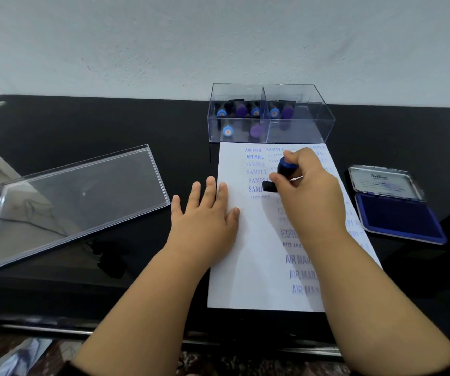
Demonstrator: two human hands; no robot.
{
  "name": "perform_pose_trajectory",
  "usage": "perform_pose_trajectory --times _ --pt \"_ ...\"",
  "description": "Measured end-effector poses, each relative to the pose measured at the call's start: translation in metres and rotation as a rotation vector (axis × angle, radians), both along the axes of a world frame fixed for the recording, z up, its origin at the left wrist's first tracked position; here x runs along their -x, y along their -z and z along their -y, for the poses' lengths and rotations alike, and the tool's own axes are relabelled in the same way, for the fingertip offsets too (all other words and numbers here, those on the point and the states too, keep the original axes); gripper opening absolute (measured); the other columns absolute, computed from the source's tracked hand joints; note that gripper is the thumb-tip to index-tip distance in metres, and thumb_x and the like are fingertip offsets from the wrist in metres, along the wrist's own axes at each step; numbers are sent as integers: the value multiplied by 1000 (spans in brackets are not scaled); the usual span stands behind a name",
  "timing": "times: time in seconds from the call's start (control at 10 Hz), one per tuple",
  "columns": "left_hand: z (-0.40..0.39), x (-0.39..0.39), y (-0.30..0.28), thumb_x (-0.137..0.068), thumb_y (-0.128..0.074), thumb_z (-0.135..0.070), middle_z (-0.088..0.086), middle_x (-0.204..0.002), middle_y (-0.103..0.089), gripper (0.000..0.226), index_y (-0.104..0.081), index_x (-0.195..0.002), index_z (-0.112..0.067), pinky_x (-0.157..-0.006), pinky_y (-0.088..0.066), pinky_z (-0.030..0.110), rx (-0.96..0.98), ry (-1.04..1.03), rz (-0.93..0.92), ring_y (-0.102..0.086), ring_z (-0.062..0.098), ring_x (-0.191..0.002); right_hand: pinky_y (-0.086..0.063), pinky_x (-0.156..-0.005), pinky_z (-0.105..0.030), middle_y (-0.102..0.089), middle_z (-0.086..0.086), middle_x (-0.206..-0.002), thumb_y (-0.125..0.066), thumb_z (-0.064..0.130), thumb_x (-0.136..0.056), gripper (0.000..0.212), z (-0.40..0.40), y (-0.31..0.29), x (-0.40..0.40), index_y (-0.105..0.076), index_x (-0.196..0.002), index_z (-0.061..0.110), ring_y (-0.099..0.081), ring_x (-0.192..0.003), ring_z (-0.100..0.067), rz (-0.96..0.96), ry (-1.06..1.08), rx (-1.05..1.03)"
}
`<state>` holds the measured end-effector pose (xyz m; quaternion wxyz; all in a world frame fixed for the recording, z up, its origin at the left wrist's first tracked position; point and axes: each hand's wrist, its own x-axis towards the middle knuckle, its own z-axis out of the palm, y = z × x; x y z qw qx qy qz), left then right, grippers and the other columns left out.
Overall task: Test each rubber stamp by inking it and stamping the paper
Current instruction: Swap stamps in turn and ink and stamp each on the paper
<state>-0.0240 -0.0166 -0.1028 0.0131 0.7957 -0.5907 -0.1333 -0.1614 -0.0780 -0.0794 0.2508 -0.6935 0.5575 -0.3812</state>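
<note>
Glossy black worktop (pixel 55 126) against a pale grey wall (pixel 137 44), with a white paper (pixel 248 270) lying at its middle as the landmark. Far left of the paper, well apart: clear plastic lid (pixel 66 202), lying flat at a slant, inner side up. At the paper's left edge: left hand (pixel 207 215), palm down, fingers straight and spread, partly on the sheet and partly on the black surface, pressing the sheet flat and grasping nothing. On the paper itself: rows of blue print reading AIR MAIL, SAMPLE and, lower down, EXPRESS partly hidden by the right forearm, then AIR MAIL again. Just beyond the paper's far edge, almost touching it: clear plastic box (pixel 271 112), open at the top and split by a divider into two compartments, with five stamps standing in the left one (pixel 241 111) and two in the right one (pixel 287 111), blue and purple knobs upward. Over the upper middle of the paper: right hand (pixel 307 185), fingers and thumb curled round the dark blue handle of a rubber stamp (pixel 283 172), its black base set down on the sheet beside the SAMPLE prints. Right of the paper, near its edge: ink pad (pixel 400 218), metal lid hinged open and tilted back, blue pad exposed.
</note>
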Motion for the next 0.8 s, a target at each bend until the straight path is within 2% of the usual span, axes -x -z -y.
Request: perform_pose_trajectory --times 0.1,0.3,0.8 --pt "-1 -1 0 -101 -11 -45 -7 -158 17 57 7 -152 -26 -115 9 45 6 1 5 15 16 -146 -41 -66 -27 -60 11 -86 -62 25 -88 26 3 -2 8 -54 -113 28 -60 -87 -17 13 20 -20" --pt "0 0 0 -101 -11 -46 -8 -158 17 58 8 -152 -27 -115 10 44 6 -2 6 15 16 -146 -43 -66 -30 -51 17 -76 -62 25 -89 27 4 -5 18 -52 -114 29 -58 -87 -16 15 20 -43" --pt "0 -1 0 -101 -11 -47 -7 -158 17 58 8 -152 -26 -115 10 45 -4 -3 7 15 16 -146 -42 -65 -29 -47 21 -73 -62 25 -89 26 1 -5 22 -52 -112 29 -58 -87 -16 11 -7 -45"
